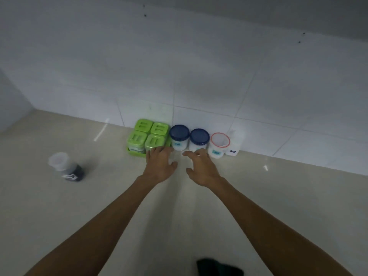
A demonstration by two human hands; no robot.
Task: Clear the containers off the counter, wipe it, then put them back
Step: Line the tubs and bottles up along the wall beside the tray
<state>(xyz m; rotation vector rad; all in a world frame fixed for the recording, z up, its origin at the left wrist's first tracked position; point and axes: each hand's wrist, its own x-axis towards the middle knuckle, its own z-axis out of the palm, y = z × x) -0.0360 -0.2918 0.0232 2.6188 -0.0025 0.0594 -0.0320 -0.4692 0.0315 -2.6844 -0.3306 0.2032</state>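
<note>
Along the tiled wall stands a row of containers: a green tray (137, 153) with several green-lidded jars (148, 134), two white tubs with dark blue lids (179, 132) (199, 136), a red-rimmed white tub (220, 140) and a white box labelled "Salt" (234, 146). My left hand (160, 164) reaches with fingers spread to the front right corner of the green set. My right hand (201, 168) is open just in front of the second blue-lidded tub. Neither hand holds anything.
A clear-lidded jar with dark contents (66, 166) stands alone on the beige counter (99, 206) at the left. A dark green cloth (219, 268) lies at the counter's near edge. White wall tiles (199, 76) rise behind the row.
</note>
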